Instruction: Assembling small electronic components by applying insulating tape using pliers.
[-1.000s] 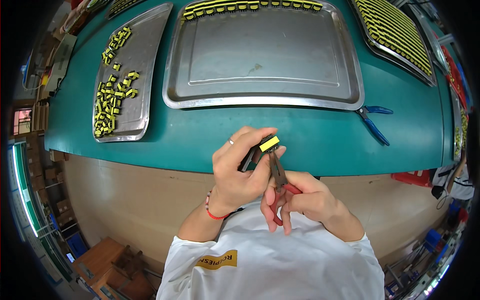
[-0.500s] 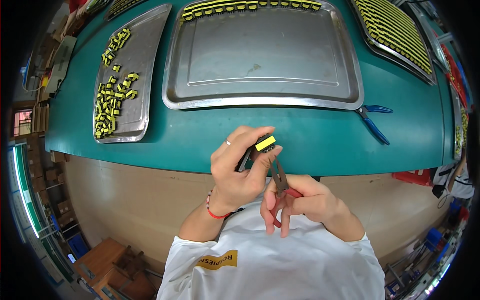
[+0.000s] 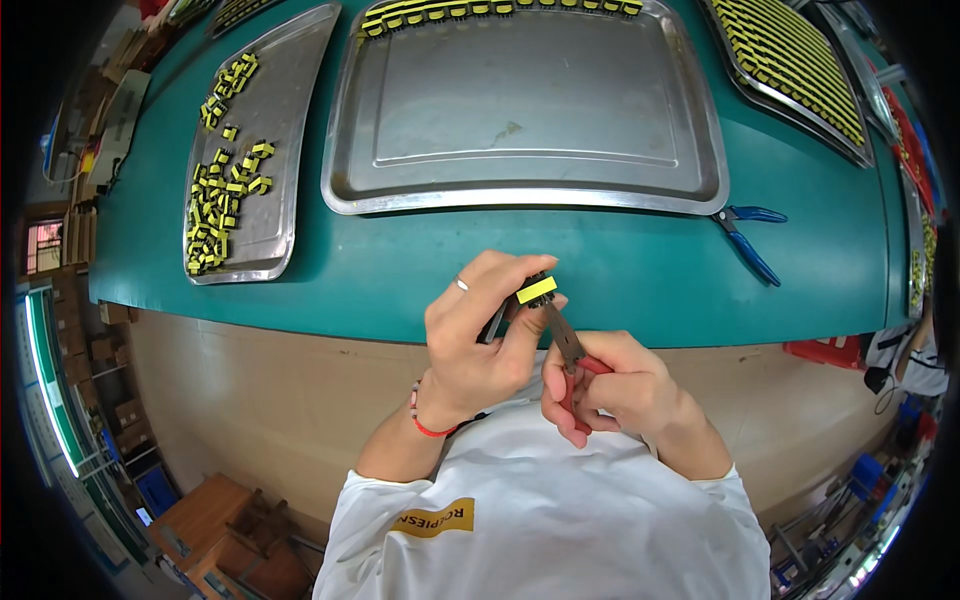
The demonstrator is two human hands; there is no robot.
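Observation:
Between the thumb and fingertips of my left hand [image 3: 468, 335] is a small transformer [image 3: 537, 291], black with a bright yellow band and short pins. A dark object [image 3: 491, 324] also shows inside the curl of that hand, too covered to name. My right hand [image 3: 632, 388] is closed round the red handles of needle-nose pliers [image 3: 564, 338]. The closed jaws reach up to the lower side of the transformer, at its pins; whether they grip a pin is too small to tell. Both hands are over the near edge of the green table.
A large metal tray [image 3: 520, 130] carries a row of transformers along its far side. Loose ones lie heaped in the left tray [image 3: 272, 205]; dense rows fill the right tray [image 3: 790, 75]. Blue-handled cutters [image 3: 745, 248] lie by the large tray's near right corner on the green table [image 3: 400, 270].
The pliers' jaws have gone from spread to closed and moved up against the transformer's underside. My right fingers have curled in round the handles. The left hand has barely moved.

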